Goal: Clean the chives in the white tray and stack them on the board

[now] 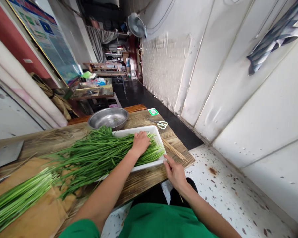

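Observation:
Long green garlic chives (96,150) lie heaped across a white tray (149,166), their leafy ends spilling over its left side. My left hand (141,143) reaches into the tray with its fingers curled around some of the pale stems. At the tray's near right corner is my right hand (175,170), closed, its index finger by the rim. A thin bamboo skewer (181,198) sticks out below it; the rest is hidden by the hand. More bamboo skewers (175,150) rest on the wooden table (131,186) right of the tray.
Behind the tray stand a steel basin (108,118) and green-handled scissors (162,124). A second bundle of chives (22,195) lies on brown paper (47,211) at left, near a cleaver (7,153). The table's right edge borders a speckled floor (213,191).

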{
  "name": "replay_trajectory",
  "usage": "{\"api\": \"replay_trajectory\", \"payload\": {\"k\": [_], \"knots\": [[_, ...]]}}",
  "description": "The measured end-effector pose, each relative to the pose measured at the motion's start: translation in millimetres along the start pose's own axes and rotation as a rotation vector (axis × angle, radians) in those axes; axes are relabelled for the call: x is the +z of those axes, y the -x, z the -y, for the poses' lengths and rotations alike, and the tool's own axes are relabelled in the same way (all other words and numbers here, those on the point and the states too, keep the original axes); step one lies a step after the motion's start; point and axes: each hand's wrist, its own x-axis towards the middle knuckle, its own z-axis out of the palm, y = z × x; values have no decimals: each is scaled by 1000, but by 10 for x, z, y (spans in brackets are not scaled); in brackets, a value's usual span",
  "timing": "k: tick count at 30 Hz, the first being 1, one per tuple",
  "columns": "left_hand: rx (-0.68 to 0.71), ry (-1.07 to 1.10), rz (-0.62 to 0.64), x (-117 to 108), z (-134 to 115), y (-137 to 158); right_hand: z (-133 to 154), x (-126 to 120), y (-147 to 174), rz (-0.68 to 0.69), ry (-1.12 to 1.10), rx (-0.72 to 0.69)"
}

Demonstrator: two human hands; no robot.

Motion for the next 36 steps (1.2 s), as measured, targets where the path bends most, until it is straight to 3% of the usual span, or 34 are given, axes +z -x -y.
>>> {"api": "replay_trajectory", "payload": {"k": [3,6,12,18,26,36], "knots": [[-44,41,-6,28,-33,-13,-7,-14,-21,3,-17,-3],[-78,164,-94,34,-30,-14,-22,-22,-39,-11,-48,-10],[40,420,-84,-15,-36,-2,-35,-30,-52,-10,-89,-15],[-19,360,-70,-63,-114,35,-49,-14,-63,-13,-110,-1],[-101,509,-46,-34,-35,5,-52,6,-63,-17,-117,0],[-167,505,-23,-41,-66,24,-66,22,-67,-29,-113,-25]]}}
